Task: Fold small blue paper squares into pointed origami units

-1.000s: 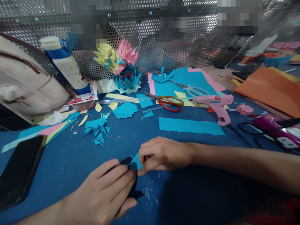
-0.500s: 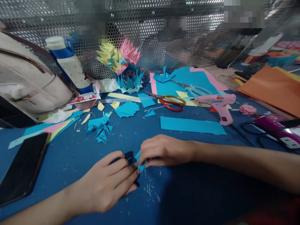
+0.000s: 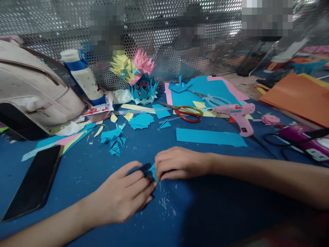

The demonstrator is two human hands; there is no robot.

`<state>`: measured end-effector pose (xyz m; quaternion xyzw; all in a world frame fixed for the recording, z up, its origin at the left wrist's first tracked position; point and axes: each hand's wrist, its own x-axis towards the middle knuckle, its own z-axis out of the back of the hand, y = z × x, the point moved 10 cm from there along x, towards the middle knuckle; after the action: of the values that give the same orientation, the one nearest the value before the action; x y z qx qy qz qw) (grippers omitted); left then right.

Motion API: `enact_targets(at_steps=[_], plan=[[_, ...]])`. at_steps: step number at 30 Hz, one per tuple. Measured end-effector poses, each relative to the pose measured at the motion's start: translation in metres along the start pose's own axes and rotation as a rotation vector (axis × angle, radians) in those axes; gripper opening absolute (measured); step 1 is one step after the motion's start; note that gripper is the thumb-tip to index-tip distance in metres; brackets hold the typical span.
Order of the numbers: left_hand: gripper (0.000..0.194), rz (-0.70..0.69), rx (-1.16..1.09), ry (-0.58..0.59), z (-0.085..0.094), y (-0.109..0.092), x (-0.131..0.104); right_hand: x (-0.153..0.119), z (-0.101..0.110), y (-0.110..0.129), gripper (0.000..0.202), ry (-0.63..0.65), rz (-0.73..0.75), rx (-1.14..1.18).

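Note:
Between my two hands, on the blue table (image 3: 102, 178), lies a small folded piece of blue paper (image 3: 153, 171), mostly covered by fingers. My right hand (image 3: 177, 164) is closed, its fingertips pinching the paper from the right. My left hand (image 3: 131, 192) comes in from the lower left, fingers bent and pressed together at the paper's near edge. Above the left hand lie several folded blue paper triangles (image 3: 114, 139). A blue paper strip (image 3: 210, 137) rests beyond my right hand.
Scissors (image 3: 189, 113), pliers (image 3: 216, 100) and a pink glue gun (image 3: 238, 115) lie across the back. Folded paper flowers (image 3: 142, 87) stand by the perforated metal panel (image 3: 164, 44). A phone (image 3: 36, 181) lies at left, near a backpack (image 3: 38, 89) and bottle (image 3: 82, 75). A purple power strip (image 3: 300, 137) sits right.
The view has shifted slightly, so things at the left appear further right. My left hand has moved a little up and right; less of the folded blue paper shows between my hands.

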<state>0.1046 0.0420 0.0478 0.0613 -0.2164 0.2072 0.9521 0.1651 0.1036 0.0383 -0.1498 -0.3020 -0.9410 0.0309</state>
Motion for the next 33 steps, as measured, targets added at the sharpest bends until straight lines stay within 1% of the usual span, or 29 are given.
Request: enact_targets(at_steps=[2, 4, 8, 11, 17, 25, 33], plan=[[0.018, 0.042, -0.07, -0.033, 0.003, 0.008, 0.002, 0.0, 0.001, 0.0, 0.027, -0.007, -0.008, -0.014], [0.018, 0.106, -0.137, -0.042, 0.004, 0.018, 0.004, 0.0, 0.002, -0.001, 0.025, -0.017, -0.022, -0.034], [0.016, 0.248, -0.303, 0.025, -0.005, 0.035, 0.002, 0.0, 0.002, 0.0, 0.021, -0.022, -0.025, -0.039], [0.011, 0.323, -0.388, 0.043, -0.009, 0.042, 0.001, 0.0, 0.002, -0.001, 0.018, -0.018, -0.024, -0.021], [0.011, 0.461, -0.528, 0.054, -0.016, 0.052, 0.003, 0.0, 0.001, -0.002, 0.016, -0.011, -0.022, -0.016], [0.009, 0.538, -0.622, 0.073, -0.023, 0.054, 0.002, 0.0, 0.001, 0.001, 0.027, -0.007, 0.005, -0.061], [0.011, 0.571, -0.641, 0.075, -0.024, 0.056, 0.001, -0.001, 0.0, 0.002, 0.029, -0.008, 0.021, -0.064]])
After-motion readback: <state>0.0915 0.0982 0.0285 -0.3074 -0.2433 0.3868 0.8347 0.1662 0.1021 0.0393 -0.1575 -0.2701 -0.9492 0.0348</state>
